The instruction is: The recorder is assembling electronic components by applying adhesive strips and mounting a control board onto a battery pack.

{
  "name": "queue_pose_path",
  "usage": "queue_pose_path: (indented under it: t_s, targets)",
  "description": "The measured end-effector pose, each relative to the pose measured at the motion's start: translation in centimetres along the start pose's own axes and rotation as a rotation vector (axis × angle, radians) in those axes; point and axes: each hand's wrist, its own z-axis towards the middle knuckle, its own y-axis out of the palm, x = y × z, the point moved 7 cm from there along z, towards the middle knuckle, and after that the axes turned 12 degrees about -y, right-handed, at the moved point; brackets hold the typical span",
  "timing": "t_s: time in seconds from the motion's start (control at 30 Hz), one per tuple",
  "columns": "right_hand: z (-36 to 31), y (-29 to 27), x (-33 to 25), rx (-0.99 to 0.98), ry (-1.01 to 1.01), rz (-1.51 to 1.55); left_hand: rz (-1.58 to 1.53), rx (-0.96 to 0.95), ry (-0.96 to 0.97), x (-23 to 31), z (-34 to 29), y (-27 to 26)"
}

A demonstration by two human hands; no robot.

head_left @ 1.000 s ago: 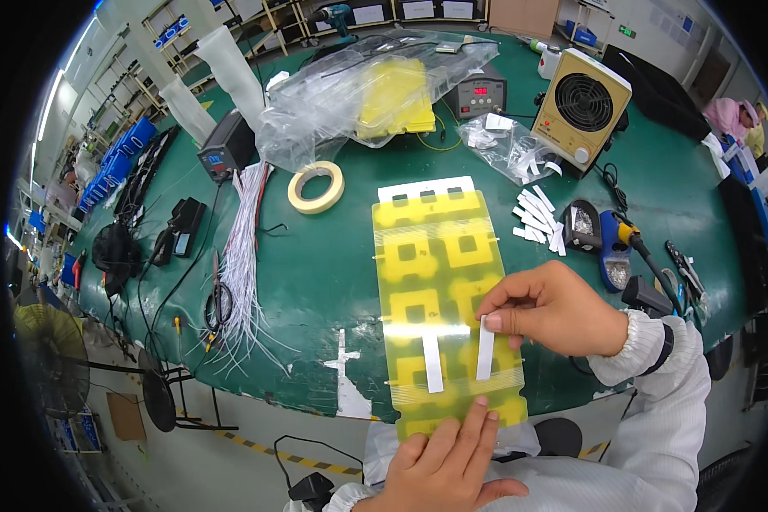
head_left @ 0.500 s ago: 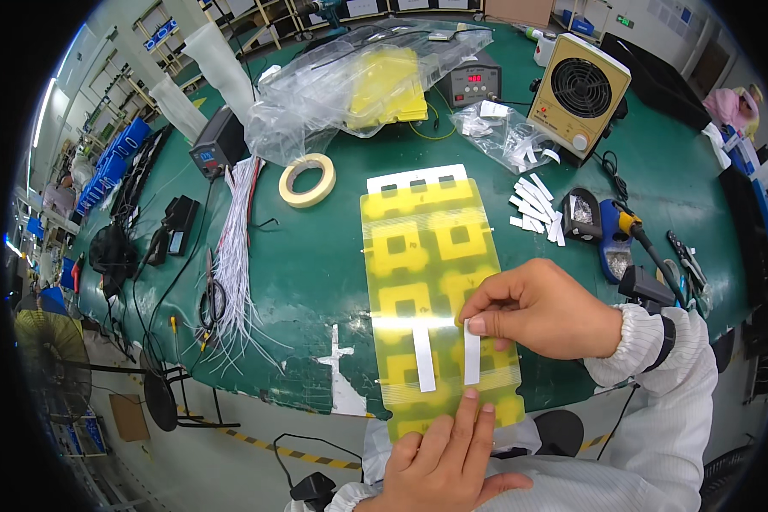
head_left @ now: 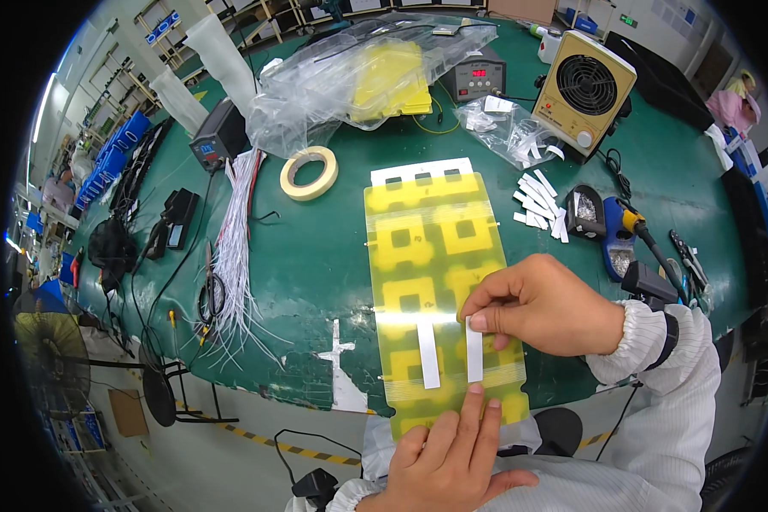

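Note:
A long yellow sheet (head_left: 439, 288), translucent with a repeated pattern of square cut-outs, lies on the green bench and reaches past its front edge. Two narrow white strips rest over its lower half. The left white strip (head_left: 428, 358) lies untouched. My right hand (head_left: 550, 307) pinches the upper end of the right white strip (head_left: 474, 357) between thumb and forefinger. Below, my left hand (head_left: 452, 461) is open, its fingers stretched over the sheet and a fingertip at the strip's lower end. A white piece with square openings (head_left: 422, 168) shows beyond the sheet's far end.
Right of the sheet lie loose white strips (head_left: 539, 201), a soldering iron stand (head_left: 618, 243) and a small fan unit (head_left: 584, 90). At left are a wire bundle (head_left: 230, 256), scissors (head_left: 211, 294) and a tape roll (head_left: 309, 173). Clear plastic bags (head_left: 307, 102) cover more yellow sheets behind.
The whole scene has shifted slightly up and to the right in the picture. Both hands keep their places at the ends of the right white strip.

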Motion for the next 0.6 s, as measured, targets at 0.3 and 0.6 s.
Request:
queue_pose_path:
  t_s: [0.3,0.6]
  targets:
    - [0.06,0.02,-0.02,0.004,0.027,-0.005,0.008,-0.007,-0.002,0.04,0.07,0.07]
    - [0.12,0.04,-0.34,0.012,0.017,-0.031,0.002,-0.022,-0.014,0.11,0.5,-0.81]
